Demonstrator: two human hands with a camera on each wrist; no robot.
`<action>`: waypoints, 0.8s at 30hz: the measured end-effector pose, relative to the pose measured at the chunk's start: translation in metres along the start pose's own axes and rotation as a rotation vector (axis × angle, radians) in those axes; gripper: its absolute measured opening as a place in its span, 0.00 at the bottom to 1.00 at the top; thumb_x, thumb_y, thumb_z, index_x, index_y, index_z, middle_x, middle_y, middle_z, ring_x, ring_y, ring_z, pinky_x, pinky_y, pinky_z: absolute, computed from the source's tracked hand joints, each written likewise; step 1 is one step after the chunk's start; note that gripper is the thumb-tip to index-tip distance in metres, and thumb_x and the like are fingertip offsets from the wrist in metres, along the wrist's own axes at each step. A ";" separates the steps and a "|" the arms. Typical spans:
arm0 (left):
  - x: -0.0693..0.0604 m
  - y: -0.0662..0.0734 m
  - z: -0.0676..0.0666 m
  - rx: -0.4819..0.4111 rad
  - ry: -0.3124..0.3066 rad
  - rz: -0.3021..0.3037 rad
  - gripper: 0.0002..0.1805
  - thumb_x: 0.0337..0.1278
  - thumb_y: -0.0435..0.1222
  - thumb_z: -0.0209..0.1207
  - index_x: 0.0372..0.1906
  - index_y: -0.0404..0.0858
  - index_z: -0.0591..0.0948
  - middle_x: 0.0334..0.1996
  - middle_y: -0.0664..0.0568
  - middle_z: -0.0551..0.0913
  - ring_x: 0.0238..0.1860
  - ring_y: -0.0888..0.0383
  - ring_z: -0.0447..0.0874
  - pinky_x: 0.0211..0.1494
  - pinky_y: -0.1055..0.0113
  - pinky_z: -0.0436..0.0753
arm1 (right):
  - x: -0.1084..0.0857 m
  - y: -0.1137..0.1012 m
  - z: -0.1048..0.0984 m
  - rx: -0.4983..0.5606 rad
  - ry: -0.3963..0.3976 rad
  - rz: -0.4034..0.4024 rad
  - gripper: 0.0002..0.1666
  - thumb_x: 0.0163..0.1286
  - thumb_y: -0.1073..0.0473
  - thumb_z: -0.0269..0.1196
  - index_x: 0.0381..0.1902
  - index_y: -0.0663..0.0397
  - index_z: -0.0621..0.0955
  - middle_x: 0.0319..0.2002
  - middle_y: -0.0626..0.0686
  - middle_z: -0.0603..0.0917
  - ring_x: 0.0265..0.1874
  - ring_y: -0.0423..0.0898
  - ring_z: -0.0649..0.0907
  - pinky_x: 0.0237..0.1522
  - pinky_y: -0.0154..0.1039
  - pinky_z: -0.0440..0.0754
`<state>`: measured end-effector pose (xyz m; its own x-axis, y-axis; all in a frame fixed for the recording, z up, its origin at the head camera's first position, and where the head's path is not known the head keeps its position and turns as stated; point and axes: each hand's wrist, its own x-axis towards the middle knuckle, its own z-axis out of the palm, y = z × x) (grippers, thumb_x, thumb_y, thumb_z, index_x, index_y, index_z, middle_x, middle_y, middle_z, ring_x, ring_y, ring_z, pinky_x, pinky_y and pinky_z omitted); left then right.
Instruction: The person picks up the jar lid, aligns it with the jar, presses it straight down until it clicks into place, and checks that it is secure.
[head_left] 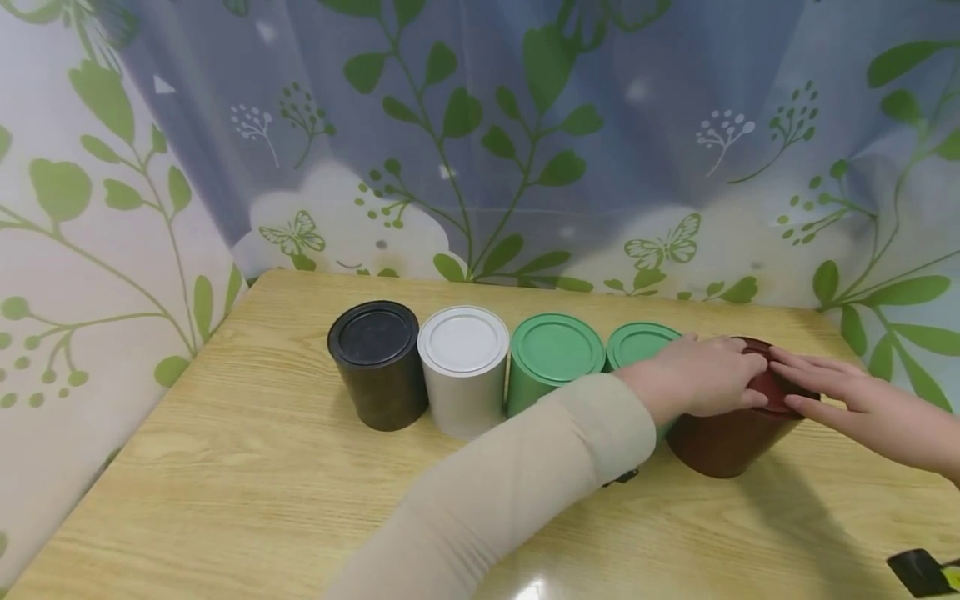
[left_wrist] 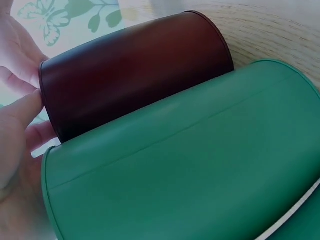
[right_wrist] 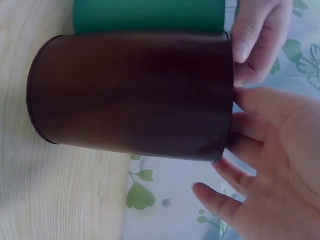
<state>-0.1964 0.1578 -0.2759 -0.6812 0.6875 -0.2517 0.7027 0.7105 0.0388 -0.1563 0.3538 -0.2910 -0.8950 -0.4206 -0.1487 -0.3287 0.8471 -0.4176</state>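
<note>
At the right end of a row stands a dark reddish-brown can (head_left: 731, 446), upright with a recessed round top. My left hand (head_left: 701, 375) reaches across from the left and touches that top, its fingers slightly bent. The left thumb (left_wrist: 27, 107) meets the can's rim in the left wrist view. From the other side my right hand (head_left: 862, 404) rests its fingertips on the same top. In the right wrist view the right fingers (right_wrist: 220, 200) are spread. A green can (left_wrist: 165, 165) stands right beside the brown one, partly hidden by my left arm in the head view.
Further left along the row are another green can (head_left: 557, 348), a white can (head_left: 465, 392) and a black can (head_left: 382, 383). All stand on a wood-grain table (head_left: 225, 467). A leaf-patterned curtain (head_left: 480, 150) hangs behind the table and along its left side.
</note>
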 end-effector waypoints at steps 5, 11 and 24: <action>0.002 0.000 0.000 -0.024 -0.006 -0.008 0.27 0.64 0.60 0.39 0.67 0.64 0.59 0.69 0.69 0.53 0.68 0.73 0.45 0.70 0.67 0.51 | 0.001 0.003 -0.003 0.039 -0.044 0.026 0.37 0.74 0.53 0.50 0.72 0.62 0.50 0.67 0.75 0.50 0.63 0.75 0.51 0.49 0.67 0.61; 0.002 0.002 0.000 -0.031 -0.005 -0.018 0.27 0.63 0.60 0.41 0.67 0.64 0.61 0.68 0.68 0.54 0.68 0.72 0.47 0.69 0.66 0.54 | 0.001 0.004 -0.001 0.024 -0.025 0.024 0.38 0.73 0.53 0.52 0.72 0.61 0.51 0.67 0.74 0.51 0.62 0.74 0.52 0.49 0.67 0.61; -0.005 0.005 -0.007 -0.021 -0.070 -0.060 0.30 0.62 0.63 0.38 0.69 0.71 0.49 0.69 0.76 0.47 0.68 0.75 0.41 0.70 0.67 0.49 | 0.002 -0.002 0.006 -0.058 0.041 -0.041 0.37 0.73 0.56 0.52 0.70 0.67 0.52 0.67 0.73 0.52 0.63 0.72 0.52 0.66 0.45 0.55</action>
<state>-0.1910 0.1594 -0.2675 -0.7050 0.6322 -0.3215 0.6565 0.7532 0.0414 -0.1554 0.3495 -0.2964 -0.8916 -0.4426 -0.0953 -0.3810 0.8472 -0.3701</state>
